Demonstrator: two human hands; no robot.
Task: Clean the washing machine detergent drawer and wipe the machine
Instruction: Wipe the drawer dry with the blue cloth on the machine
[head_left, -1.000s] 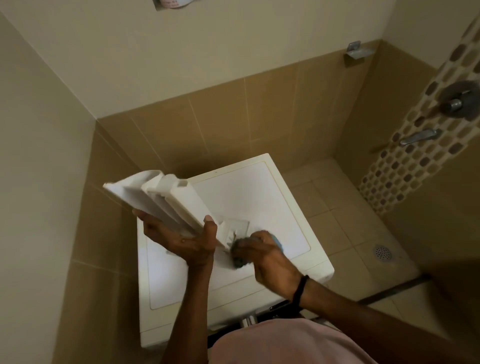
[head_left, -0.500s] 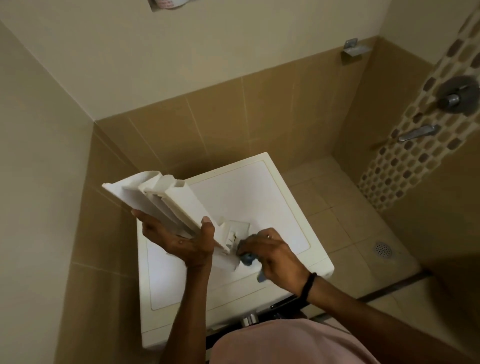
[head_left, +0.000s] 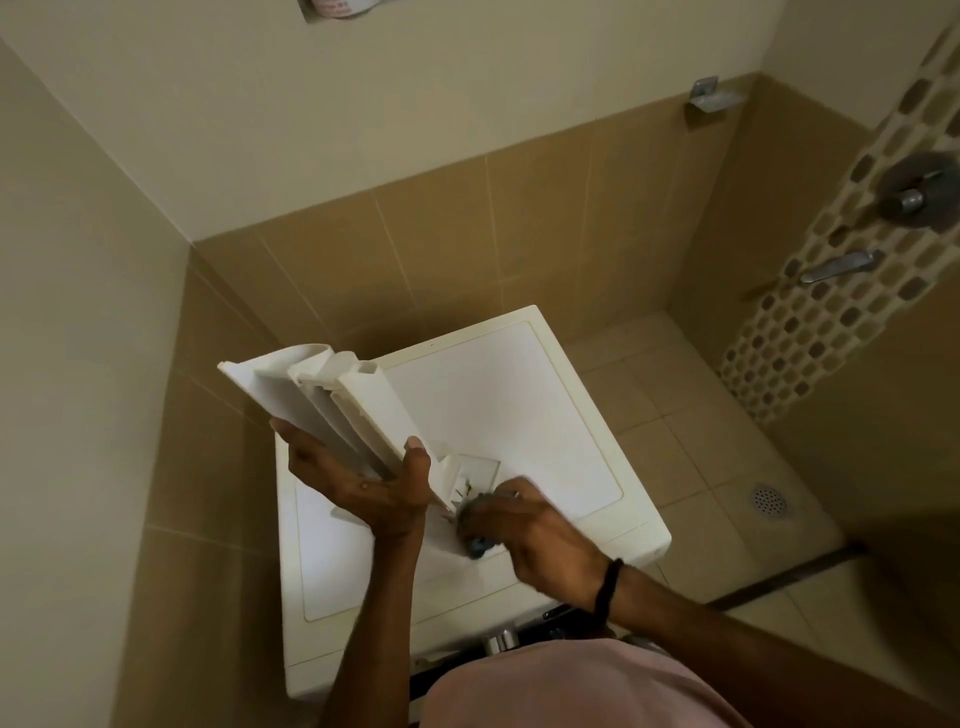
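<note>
The white detergent drawer (head_left: 332, 405) is out of the machine and held tilted above the white washing machine (head_left: 545, 415), its front panel up at the left. My left hand (head_left: 363, 488) grips it from below, thumb on its upper side. My right hand (head_left: 535, 530) holds a blue-grey cloth (head_left: 478, 543) pressed against the drawer's lower end. The cloth is mostly hidden under my fingers and blurred.
The machine stands in a tiled corner, walls close behind and to the left. Its control panel with a knob (head_left: 498, 642) shows just above my pink shirt. To the right lie the shower floor with a drain (head_left: 769, 501) and wall taps (head_left: 914, 192).
My right hand rubs the cloth back and forth along the drawer's lower end. The drawer and my left hand stay almost still.
</note>
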